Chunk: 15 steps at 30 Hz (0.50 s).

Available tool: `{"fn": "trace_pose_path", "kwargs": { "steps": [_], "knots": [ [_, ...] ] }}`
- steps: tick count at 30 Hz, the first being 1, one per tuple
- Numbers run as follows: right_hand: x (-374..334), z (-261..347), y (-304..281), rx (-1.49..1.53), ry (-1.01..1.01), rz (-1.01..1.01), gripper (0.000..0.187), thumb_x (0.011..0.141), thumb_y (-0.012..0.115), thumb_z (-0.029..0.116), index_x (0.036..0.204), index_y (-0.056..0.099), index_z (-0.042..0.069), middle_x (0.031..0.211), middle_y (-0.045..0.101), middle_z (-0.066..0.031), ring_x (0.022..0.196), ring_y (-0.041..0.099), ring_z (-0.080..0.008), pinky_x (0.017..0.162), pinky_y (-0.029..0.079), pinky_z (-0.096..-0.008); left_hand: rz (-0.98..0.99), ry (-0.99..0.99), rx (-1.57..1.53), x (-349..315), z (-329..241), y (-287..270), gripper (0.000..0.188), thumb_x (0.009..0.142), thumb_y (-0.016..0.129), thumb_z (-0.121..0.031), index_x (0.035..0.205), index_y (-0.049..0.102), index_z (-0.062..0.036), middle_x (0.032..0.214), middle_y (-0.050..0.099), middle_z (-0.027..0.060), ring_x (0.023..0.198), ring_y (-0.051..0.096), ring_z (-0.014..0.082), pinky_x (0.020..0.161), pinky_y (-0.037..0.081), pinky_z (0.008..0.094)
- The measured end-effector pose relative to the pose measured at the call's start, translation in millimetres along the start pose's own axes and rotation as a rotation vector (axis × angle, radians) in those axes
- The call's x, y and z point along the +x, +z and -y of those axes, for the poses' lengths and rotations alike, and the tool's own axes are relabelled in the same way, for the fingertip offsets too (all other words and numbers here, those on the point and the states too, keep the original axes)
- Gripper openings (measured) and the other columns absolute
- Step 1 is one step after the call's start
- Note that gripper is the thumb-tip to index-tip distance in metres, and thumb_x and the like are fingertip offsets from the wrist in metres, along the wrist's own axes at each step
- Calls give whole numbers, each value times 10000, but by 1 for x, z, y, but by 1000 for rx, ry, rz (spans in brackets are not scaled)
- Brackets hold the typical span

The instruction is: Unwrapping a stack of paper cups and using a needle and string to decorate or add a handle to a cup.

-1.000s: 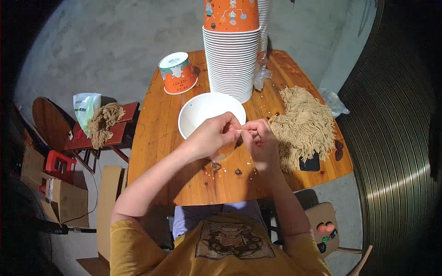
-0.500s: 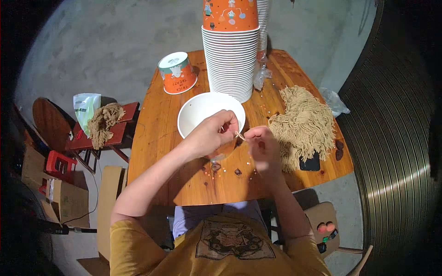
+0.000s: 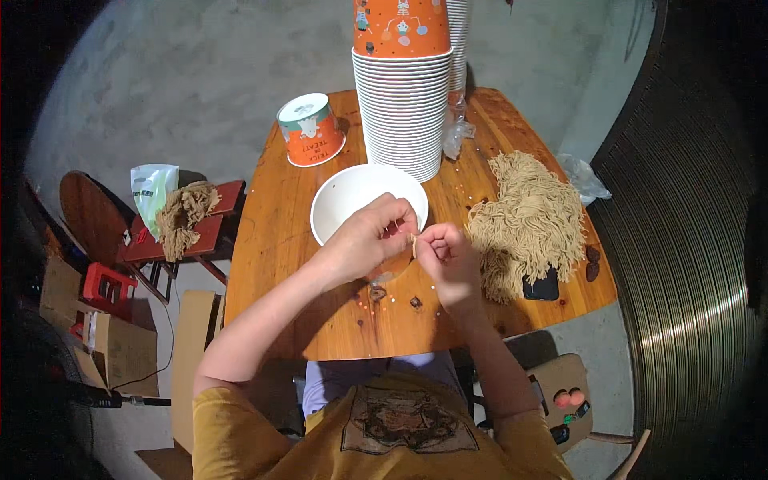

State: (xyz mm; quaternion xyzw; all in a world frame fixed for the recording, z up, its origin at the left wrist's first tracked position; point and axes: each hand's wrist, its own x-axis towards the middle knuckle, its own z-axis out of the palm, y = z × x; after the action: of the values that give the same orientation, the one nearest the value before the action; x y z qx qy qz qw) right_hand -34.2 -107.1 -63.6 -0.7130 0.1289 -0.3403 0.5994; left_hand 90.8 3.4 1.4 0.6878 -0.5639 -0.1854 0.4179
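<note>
A white-lined paper bucket (image 3: 330,202) stands mouth-up on the table, some of its orange outside showing below my hands. My left hand (image 3: 364,240) is at its near right rim, with thumb and fingers pinched together on a thin tan cord (image 3: 414,246). From the right, my right hand (image 3: 448,256) pinches the same cord, its fingertips almost meeting those of the left. Whether the cord runs through the bucket's wall is hidden by my fingers. A thick heap of tan cords (image 3: 532,212) lies to the right of my right hand.
Behind the bucket rises a tall stack of paper buckets (image 3: 404,112). An orange bucket (image 3: 314,144) sits upside down at the back left. A black flat object (image 3: 541,286) lies by the cords. More cords (image 3: 186,216) rest on a red stool (image 3: 152,250) at left.
My right hand has drawn in closer to the left, and less of the cord shows between them. The left hand stays at the bucket's rim. The whole view has shifted slightly.
</note>
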Motion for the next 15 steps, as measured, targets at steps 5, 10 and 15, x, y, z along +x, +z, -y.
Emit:
{"fn": "trace_pose_path", "kwargs": {
  "steps": [5,10,15],
  "knots": [
    [-3,6,-1,-205,-264,-57,144,794,619,27,891,513,35,789,552,-71,690,560,-177,636,457,-309,-32,-14,-13,-3,-5,-1,96,825,583,-32,895,519,-46,839,484,56,740,512,155,683,456,288],
    [-1,8,-2,-309,-418,-59,185,755,634,-2,880,505,41,782,544,-87,695,568,-225,642,463,-344,-28,-140,-112,-8,-11,-6,126,825,571,-61,934,529,-13,837,508,77,756,533,174,702,463,309],
    [-5,11,-1,-450,-494,-67,207,748,630,-24,894,498,40,775,550,-91,704,588,-235,644,471,-343,-70,15,93,-11,-9,0,93,825,566,-58,895,538,-4,816,517,101,754,545,214,699,460,321]
  ]
}}
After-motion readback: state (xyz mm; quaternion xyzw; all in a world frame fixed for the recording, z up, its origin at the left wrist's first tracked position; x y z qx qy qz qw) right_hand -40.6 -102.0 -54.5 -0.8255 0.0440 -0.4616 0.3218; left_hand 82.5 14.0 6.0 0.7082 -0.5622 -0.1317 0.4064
